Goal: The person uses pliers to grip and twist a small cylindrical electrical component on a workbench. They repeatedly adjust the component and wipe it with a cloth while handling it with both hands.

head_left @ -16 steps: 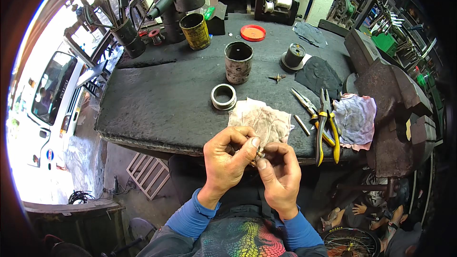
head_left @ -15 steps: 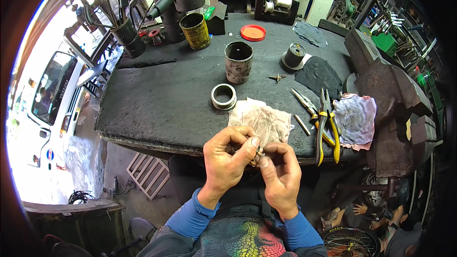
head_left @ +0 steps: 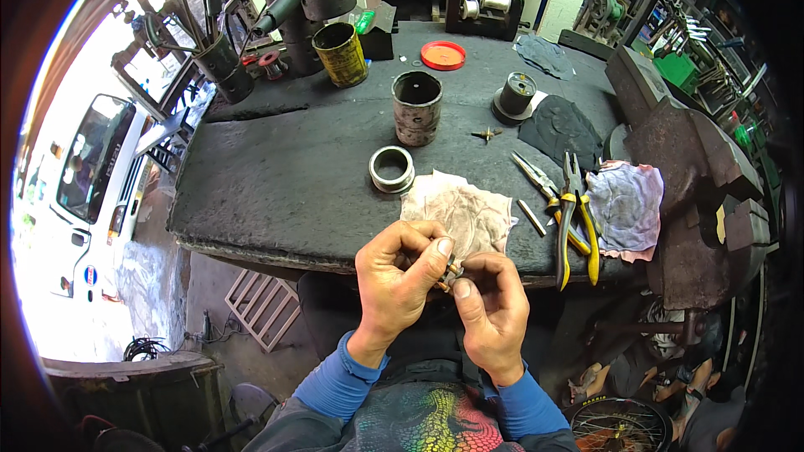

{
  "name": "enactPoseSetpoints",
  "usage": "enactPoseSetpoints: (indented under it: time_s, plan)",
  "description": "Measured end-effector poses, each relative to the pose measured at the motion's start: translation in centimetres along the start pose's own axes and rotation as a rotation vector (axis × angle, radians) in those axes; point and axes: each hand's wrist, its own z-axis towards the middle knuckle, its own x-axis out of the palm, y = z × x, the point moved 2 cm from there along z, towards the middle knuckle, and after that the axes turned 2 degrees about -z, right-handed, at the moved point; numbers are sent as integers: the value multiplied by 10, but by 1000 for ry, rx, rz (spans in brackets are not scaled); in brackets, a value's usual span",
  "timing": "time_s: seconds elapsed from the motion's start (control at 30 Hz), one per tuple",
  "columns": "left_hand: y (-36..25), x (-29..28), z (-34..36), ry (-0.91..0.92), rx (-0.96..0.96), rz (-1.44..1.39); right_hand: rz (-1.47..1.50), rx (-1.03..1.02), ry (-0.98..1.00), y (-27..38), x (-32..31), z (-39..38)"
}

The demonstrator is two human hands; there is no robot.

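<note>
Here are your fingers, bent in tight: the left hand pinches a small brass-coloured part between thumb and forefinger, and the right hand meets it from the other side, thumb and forefinger closed on its right end. Your fingers cover much of it, so its full shape you can't make out. It's up between your two hands, at the bench's near edge, just your side of the pale cloth. Off that cloth's far left corner sits a metal ring, and behind the ring, upright, a grimy open cylinder. Swing right: a short metal rod, then two pairs of pliers, the long-nosed pliers partly under the yellow-and-black pliers, with a bluish-pink cloth right beside them. Farther out on the dark workbench, a cross-shaped metal piece, a red lid lying flat, a stained yellow can; and over on your right, the big rusty vise.
</note>
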Motion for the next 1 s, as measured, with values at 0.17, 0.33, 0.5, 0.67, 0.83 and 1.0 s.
enactPoseSetpoints:
  time_s: [0.17, 0.33, 0.5, 0.67, 0.83, 1.0]
  plan:
    - [2, -1, -1, 6, 6, 10, -107, 49, 19, -4, -3, -2]
    - [0, -4, -2, -4, -12, -15, -103, -70, -35, -7, 6, -1]
    - [9, 3, 1, -29, -81, 41, -256, -136, -86, -11, -7, 2]
    - [17, -14, 9, -113, -320, -327, -687, -357, -237, 22, -57, 17]
    - [29, -27, 10, -198, -429, -582, -1317, -292, -362, 27, -117, 44]
    - [14, -16, 9, -143, -461, -646, -1537, -136, -222, 13, -129, 60]
